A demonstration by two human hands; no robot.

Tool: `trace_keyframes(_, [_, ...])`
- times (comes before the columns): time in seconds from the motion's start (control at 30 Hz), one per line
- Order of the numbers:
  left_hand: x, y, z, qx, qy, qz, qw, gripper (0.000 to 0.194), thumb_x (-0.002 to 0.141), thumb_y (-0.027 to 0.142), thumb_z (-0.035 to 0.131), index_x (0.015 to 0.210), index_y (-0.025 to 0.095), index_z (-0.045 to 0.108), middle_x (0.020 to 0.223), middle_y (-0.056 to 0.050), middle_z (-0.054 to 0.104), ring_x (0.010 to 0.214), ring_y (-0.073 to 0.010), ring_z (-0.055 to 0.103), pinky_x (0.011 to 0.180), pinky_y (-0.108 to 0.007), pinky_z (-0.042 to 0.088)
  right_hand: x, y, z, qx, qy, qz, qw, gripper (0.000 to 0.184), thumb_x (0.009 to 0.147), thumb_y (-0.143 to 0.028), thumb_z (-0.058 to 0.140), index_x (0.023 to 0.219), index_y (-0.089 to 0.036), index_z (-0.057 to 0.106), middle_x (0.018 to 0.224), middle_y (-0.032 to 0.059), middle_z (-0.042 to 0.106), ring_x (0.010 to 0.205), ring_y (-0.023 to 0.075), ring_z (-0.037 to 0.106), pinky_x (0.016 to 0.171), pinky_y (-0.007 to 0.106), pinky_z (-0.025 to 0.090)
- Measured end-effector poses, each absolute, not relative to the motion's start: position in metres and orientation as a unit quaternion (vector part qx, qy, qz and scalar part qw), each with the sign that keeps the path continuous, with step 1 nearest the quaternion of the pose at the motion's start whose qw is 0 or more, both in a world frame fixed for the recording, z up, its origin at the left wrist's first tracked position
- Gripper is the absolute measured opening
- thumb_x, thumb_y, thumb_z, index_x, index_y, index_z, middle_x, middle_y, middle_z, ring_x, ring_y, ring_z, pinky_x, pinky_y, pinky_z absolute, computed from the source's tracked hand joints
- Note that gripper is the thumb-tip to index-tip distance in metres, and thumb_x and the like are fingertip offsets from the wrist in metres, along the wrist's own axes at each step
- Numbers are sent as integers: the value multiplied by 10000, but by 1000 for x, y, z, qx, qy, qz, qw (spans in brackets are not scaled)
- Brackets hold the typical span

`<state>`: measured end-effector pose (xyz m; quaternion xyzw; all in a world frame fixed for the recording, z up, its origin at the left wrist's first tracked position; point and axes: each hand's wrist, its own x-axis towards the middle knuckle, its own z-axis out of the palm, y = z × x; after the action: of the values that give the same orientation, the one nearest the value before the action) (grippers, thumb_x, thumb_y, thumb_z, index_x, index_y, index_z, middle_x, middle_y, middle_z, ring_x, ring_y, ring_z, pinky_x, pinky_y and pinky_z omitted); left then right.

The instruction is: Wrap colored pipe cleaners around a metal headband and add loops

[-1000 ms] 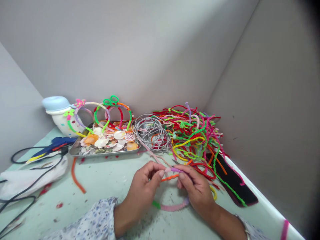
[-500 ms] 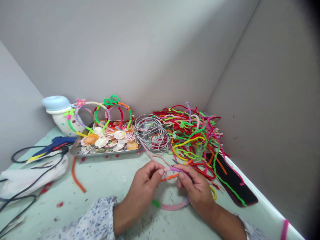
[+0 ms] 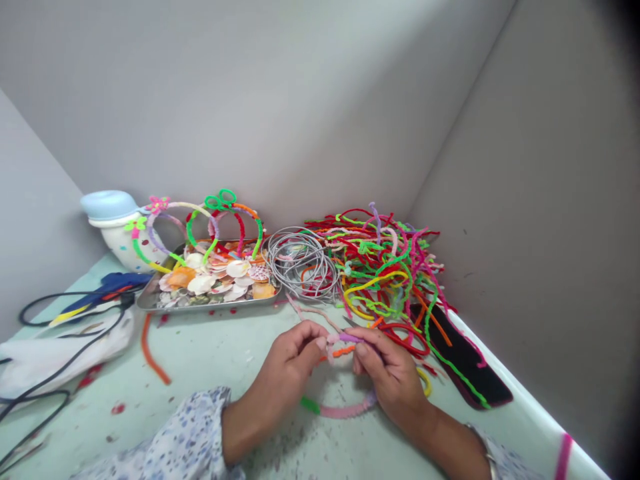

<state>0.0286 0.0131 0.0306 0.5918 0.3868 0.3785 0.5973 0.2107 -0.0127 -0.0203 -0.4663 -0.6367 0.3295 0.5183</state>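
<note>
My left hand [image 3: 290, 363] and my right hand [image 3: 393, 377] hold a pink pipe-cleaner headband [image 3: 345, 410] up off the table, with green and orange pieces on it. Their fingertips almost meet at its top, where a purple pipe-cleaner end [image 3: 350, 338] is pinched by my right hand. A small metal blade tip [image 3: 350, 323], perhaps scissors, pokes out past those fingers. Most of that tool is hidden. A loose pink pipe cleaner [image 3: 313, 311] runs from there toward the grey bands.
Behind my hands lie a tangled pipe-cleaner heap [image 3: 380, 267], grey wire headbands [image 3: 300, 263], and a metal tray [image 3: 210, 305] of seashells. Finished headbands [image 3: 225, 220] lean there. A white jar [image 3: 115, 233], glue gun [image 3: 115, 285], plastic bag [image 3: 65, 353] and black pad [image 3: 465, 360] flank them.
My hands have shifted the headband slightly, with the orange piece now nearer my right hand. The whole view has moved a little to the left.
</note>
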Motion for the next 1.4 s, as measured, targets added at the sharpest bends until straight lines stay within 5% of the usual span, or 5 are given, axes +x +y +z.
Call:
trace_keyframes(0.4, [30,15,35,560,394,359,634,168,795,305,539,761,148,589,602,8,572,528,-103,399,528,-236,285,211,-13,-23,-466,-631,336,521,243,923,-311,489,1106,-218,617,612,-20,570,551,125,539,547,236,454])
trace_keyframes(1.4, [30,20,30,524,380,335,685,190,762,321,572,665,161,540,503,57,399,460,-78,342,487,-226,239,212,-13,-23,-458,-623,361,521,233,928,-315,484,1103,-231,613,619,-30,554,563,121,515,560,241,427])
